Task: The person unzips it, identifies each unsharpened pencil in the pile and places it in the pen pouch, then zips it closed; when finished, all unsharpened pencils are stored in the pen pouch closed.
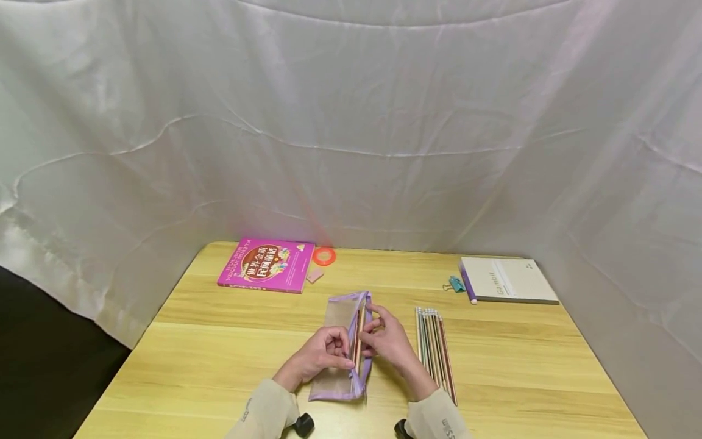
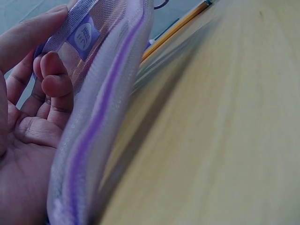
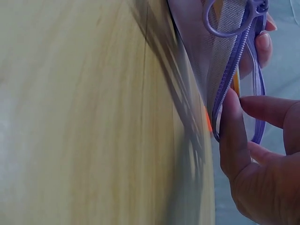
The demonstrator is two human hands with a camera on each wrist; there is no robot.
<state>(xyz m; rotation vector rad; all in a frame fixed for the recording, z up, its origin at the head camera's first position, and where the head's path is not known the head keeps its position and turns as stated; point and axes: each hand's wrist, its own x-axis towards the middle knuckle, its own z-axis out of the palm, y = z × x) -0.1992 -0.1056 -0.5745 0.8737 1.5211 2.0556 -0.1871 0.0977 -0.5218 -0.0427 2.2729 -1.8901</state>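
A see-through mesh pencil pouch [image 1: 337,312] with purple trim stands tilted on the table, its zipped mouth parted. My left hand [image 1: 320,352] pinches the near part of its rim between thumb and fingers. Several pencils [image 1: 360,332] lie lengthwise in the mouth. At the far end, my right hand [image 1: 393,342] pinches the pencils there, its fingers against the purple edge. In the right wrist view, the zipper's ring pull [image 3: 227,33] hangs above the right fingers, and only a sliver of pencil shows between them. More pencils [image 1: 433,347] lie side by side to the right.
At the back left are a pink book [image 1: 269,265], an orange tape ring [image 1: 324,256] and a small pink eraser [image 1: 315,275]. A notebook [image 1: 510,280], purple marker [image 1: 468,283] and teal binder clip [image 1: 456,284] lie back right. Pale curtains [image 1: 384,122] surround the table.
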